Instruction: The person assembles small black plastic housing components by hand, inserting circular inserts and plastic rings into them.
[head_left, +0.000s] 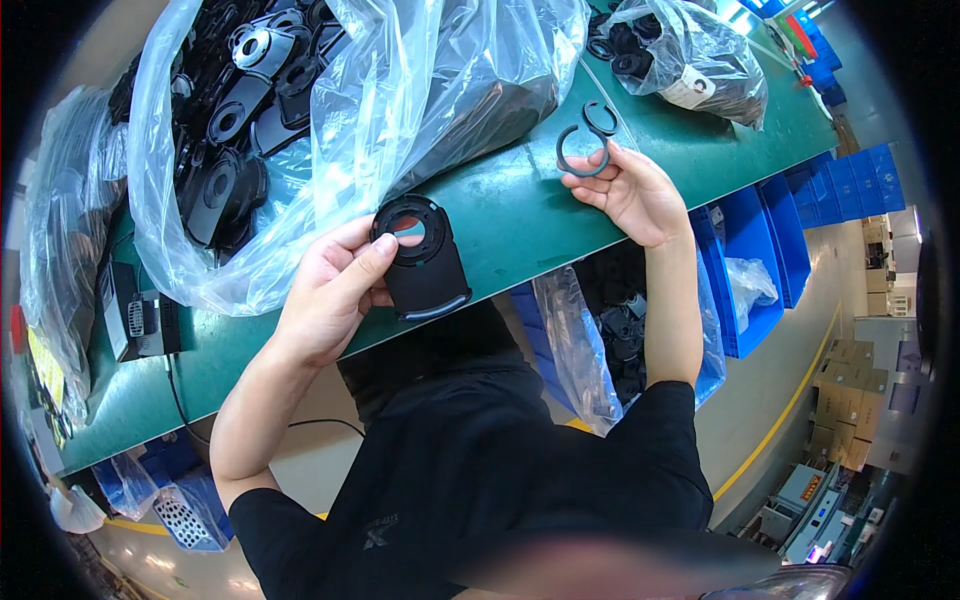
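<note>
My left hand grips a flat black plastic part by its left edge, thumb on top. This part has a round collar with a hole through it at one end and a curved lip at the other. Between the fingertips of my right hand is a dark C-shaped ring, held just over the green table. A second, smaller dark ring is right beside it on the far side; whether the two touch, I cannot tell.
A large clear plastic bag of black parts covers the table's left and middle. Another bag stands far right. Beside my right forearm are blue bins, one lined and filled with black parts. A small black device with a cable sits left.
</note>
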